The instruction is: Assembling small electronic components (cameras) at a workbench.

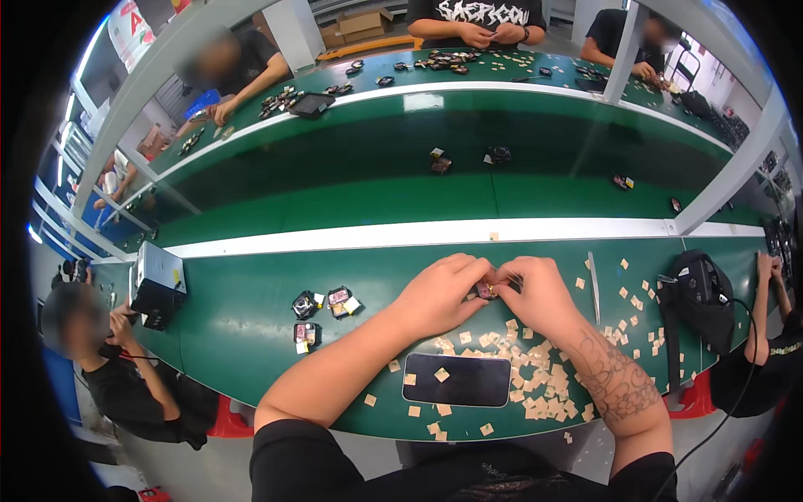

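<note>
My left hand (447,293) pinches a small dark electronic module (485,291) with a pinkish-red face and a bit of yellow. Close against it, my right hand (535,293) has its thumb and fingertips pressed together at the module's edge; what lies between them is too small to make out. Below my hands, many small beige square pieces (544,386) are strewn around a dark-screened phone (477,388), a few of them on its screen. Silver tweezers (595,289) lie right of my right hand. Left of my left forearm sit three similar modules (341,302).
A white rail (335,237) borders the bench's far side, with a green conveyor belt (335,199) carrying scattered modules beyond. At the right lies a black bag (703,293) with a cable; a grey-and-black box (159,280) stands at the left. Several people sit around.
</note>
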